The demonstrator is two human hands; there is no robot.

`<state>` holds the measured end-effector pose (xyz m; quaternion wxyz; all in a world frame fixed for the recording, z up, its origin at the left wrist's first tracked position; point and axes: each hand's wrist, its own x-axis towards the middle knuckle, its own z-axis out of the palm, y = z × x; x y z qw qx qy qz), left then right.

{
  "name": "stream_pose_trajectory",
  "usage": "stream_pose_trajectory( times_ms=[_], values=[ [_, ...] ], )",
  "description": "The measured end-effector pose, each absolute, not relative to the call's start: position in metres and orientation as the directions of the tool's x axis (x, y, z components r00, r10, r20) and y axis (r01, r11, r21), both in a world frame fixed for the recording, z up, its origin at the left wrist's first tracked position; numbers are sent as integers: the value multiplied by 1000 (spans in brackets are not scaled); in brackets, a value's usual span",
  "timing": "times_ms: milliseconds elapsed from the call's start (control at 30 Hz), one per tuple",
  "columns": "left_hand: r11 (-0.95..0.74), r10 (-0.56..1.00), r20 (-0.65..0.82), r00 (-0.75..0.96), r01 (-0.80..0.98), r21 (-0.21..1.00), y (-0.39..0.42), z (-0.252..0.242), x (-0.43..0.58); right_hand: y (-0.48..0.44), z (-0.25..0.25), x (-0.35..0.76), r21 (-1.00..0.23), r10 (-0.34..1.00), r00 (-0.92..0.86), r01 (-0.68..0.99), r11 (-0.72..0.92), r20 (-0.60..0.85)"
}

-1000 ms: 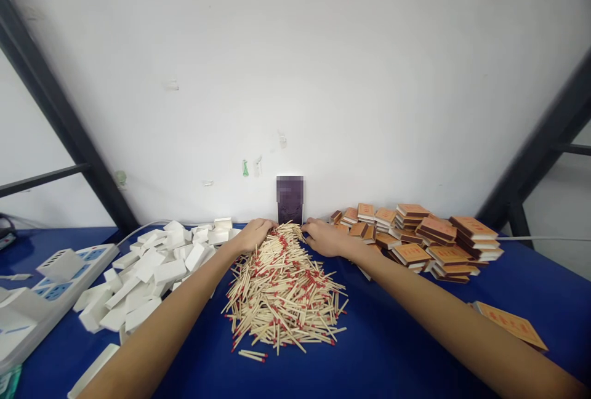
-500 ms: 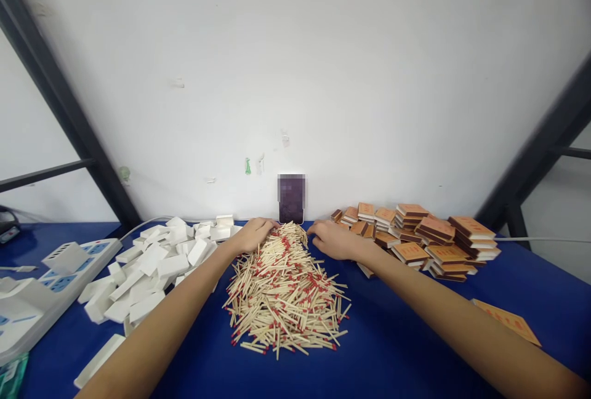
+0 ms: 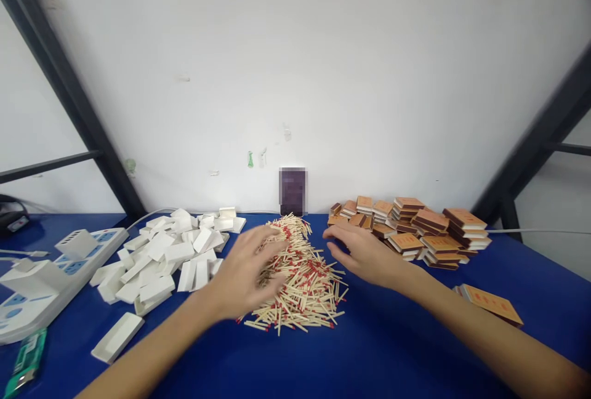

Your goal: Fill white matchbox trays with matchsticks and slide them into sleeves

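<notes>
A long heap of red-tipped matches [image 3: 302, 282] lies in the middle of the blue table. My left hand [image 3: 244, 270], a little blurred, hovers over the heap's left side with its fingers spread and nothing held. Just right of the heap is my right hand [image 3: 364, 254], fingers apart, also holding nothing. White matchbox trays [image 3: 161, 257] are piled to the left of my left hand. Beyond my right hand stand stacks of orange and brown matchboxes [image 3: 406, 245]. The far end of the match heap reaches a dark upright phone-like device [image 3: 293, 193], partly pixelated.
At the left edge sits a white power strip [image 3: 69, 270] with plugged-in chargers. A single white tray [image 3: 117, 337] and a green packet [image 3: 28, 362] lie nearer me. A matchbox [image 3: 492, 303] rests by my right forearm. Behind the table rises a white wall [image 3: 295, 79] between dark slanted posts.
Both hands have drawn back toward me from the heap's far end. The left now hangs over the matches, fingers spreading; the right has shifted right. The view has tilted slightly down.
</notes>
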<state>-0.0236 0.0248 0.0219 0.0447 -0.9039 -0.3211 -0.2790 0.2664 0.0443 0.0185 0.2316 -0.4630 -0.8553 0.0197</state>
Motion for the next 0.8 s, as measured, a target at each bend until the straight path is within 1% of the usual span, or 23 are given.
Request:
stream_pose_trajectory(
  times_ms=[33, 100, 167, 267, 400, 467, 533, 567, 667, 733, 800],
  values=[
    [-842, 456, 544, 705, 539, 7, 12, 17, -16, 42, 17, 265, -259, 802, -449, 783, 566, 394],
    [-886, 316, 547, 776, 447, -123, -4, 6, -1, 43, 17, 262, -294, 818, -403, 791, 537, 409],
    [-899, 226, 533, 815, 385, -207, -8, -2, 13, 49, 18, 258, -353, 856, -342, 803, 480, 387],
    [-896, 158, 520, 839, 343, -280, 1, -9, 24, 69, 20, 249, -430, 920, -241, 828, 361, 309],
    [-868, 133, 527, 839, 356, -347, 14, -13, 26, 119, 20, 233, -428, 946, -117, 870, 245, 304],
    [-860, 96, 557, 825, 350, -371, 14, -15, 26, 147, 19, 226, -434, 955, -61, 881, 188, 291],
    [-873, 40, 622, 782, 330, -358, 10, -15, 24, 171, 17, 220, -436, 963, -50, 884, 166, 265],
    [-885, 22, 668, 744, 325, -333, 7, -14, 22, 180, 14, 218, -435, 967, -55, 886, 163, 249],
    [-898, 52, 778, 627, 369, -238, 7, 0, 8, 197, 7, 214, -420, 969, -48, 895, 150, 243],
    [-856, 171, 786, 594, 485, -180, 18, 15, -10, 201, 2, 213, -406, 966, -40, 902, 146, 257],
    [-722, 403, 757, 514, 687, -81, 35, 32, -35, 203, -1, 214, -391, 961, -39, 909, 148, 275]
  ],
)
